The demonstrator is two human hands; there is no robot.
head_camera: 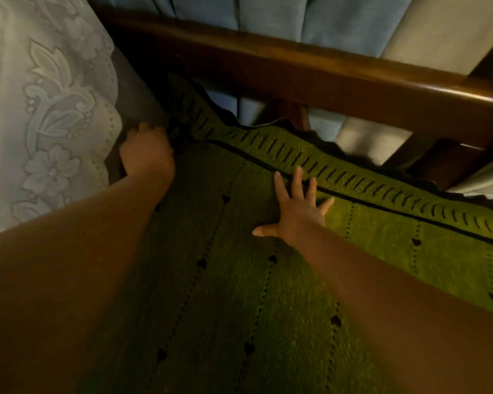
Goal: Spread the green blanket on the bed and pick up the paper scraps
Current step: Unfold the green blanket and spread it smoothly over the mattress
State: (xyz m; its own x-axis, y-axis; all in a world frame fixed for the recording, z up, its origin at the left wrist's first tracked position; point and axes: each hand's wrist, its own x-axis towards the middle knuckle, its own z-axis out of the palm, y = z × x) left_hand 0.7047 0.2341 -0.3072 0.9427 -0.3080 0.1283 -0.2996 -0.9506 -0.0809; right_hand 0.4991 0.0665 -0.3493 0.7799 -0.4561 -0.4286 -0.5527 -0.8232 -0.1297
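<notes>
Green wool lies flat under my right hand point(298, 207), whose fingers are spread wide and pressing down. My left hand point(145, 150) is curled at the far corner of the green blanket point(268, 280); I cannot tell if it is pinching it. The blanket covers the bed up to the wooden rail point(296, 72). I think I am smoothing now. Next, tug the corner straight, then look for paper scraps. I see none.

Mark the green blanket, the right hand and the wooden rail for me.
green blanket point(382, 234): head view, lit knit surface near the patterned border.
right hand point(298, 211): head view, back of the hand, spread flat on the blanket.
wooden rail point(296, 72): head view, top of the rail.
</notes>
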